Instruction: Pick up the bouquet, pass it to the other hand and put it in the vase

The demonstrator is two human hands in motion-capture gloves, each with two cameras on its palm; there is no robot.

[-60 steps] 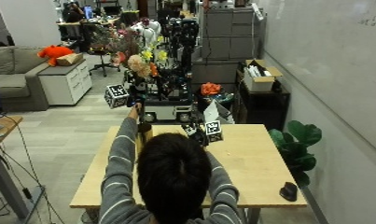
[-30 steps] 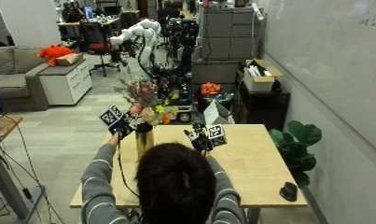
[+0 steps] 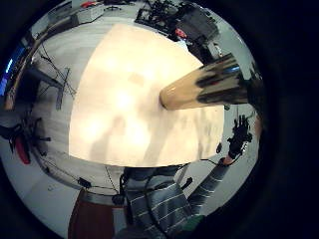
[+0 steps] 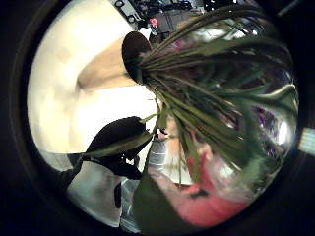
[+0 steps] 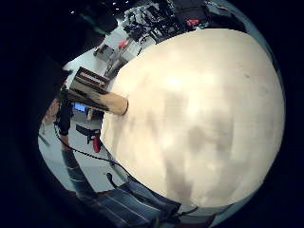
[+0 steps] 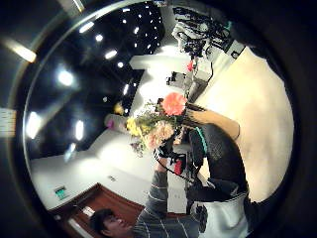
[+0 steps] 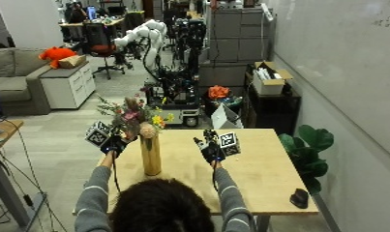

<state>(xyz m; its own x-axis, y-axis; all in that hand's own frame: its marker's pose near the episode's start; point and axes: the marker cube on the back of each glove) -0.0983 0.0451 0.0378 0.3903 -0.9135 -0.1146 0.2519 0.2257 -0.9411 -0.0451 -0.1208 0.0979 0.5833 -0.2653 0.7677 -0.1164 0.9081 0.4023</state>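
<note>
Brass-coloured vase [image 7: 151,154] stands upright on the wooden surface [image 7: 259,179] with the bouquet [image 7: 135,118] in its mouth. Left hand [image 7: 112,144] is beside the blooms; whether its grip holds them cannot be told. Right hand [image 7: 210,150] is raised apart, fingers relaxed. Left thumb side palm view: stems [image 4: 206,98] enter the vase mouth.

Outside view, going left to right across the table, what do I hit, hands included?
Left hand → vase holding the bouquet → right hand → small dark object at the table's right edge.
</note>
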